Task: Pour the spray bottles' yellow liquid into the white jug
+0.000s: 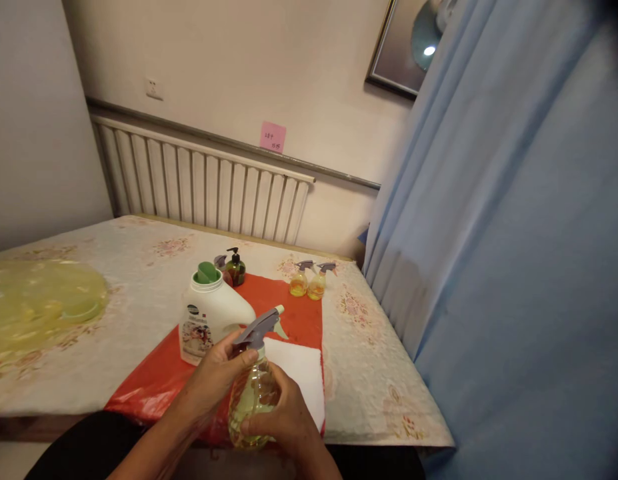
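Note:
I hold a clear spray bottle [252,393] of yellow liquid with a grey trigger head over the near table edge. My left hand [216,377] grips its neck just under the grey head. My right hand [283,417] wraps around the bottle's round body from the right. Just behind it stands a white detergent jug [209,320] with a green cap. A folded white cloth [299,373] lies to the right on a red mat [299,313].
Two small yellow spray bottles [309,280] and a dark pump bottle [235,268] stand at the mat's far end. A yellow-green plastic cover [39,303] lies at the left. The table [379,347] carries a floral cloth. A blue curtain [513,267] hangs at right; a radiator [199,187] lines the wall.

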Demonstrator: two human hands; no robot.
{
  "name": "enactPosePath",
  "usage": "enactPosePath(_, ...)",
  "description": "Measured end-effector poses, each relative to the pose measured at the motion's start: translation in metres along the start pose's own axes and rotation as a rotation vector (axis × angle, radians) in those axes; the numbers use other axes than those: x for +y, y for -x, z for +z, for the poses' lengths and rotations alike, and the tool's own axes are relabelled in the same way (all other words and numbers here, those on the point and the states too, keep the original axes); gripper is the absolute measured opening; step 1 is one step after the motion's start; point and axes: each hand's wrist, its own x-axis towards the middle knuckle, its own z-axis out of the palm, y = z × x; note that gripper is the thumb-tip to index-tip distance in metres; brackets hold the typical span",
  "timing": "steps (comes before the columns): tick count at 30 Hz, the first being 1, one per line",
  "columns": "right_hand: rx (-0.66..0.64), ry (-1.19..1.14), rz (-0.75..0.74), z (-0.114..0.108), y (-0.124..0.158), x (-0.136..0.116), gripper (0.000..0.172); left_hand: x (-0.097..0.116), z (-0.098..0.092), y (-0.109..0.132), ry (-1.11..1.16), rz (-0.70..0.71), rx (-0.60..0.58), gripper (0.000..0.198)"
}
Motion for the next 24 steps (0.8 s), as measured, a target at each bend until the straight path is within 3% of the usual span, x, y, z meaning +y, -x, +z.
enactPosePath(9,0.012,-0.011,0.007,-0.002,-0.002,0.010,0.079,-0.004,0.001,0.001,0.031,-0.009,-0.013,0.050)
enactPosePath(17,-0.030,-0.035,-0.033,-0.005,-0.005,0.013,0.075,-0.008,-0.002,-0.001,-0.046,-0.009,-0.114,0.048)
enactPosePath(21,0.040,-0.090,-0.061,-0.012,-0.018,0.017,0.078,-0.015,-0.016,0.004,-0.201,0.077,0.025,0.045)
enactPosePath(24,0.183,-0.073,-0.053,-0.027,-0.037,0.021,0.081,-0.030,-0.054,0.013,-0.438,0.056,0.193,0.041)
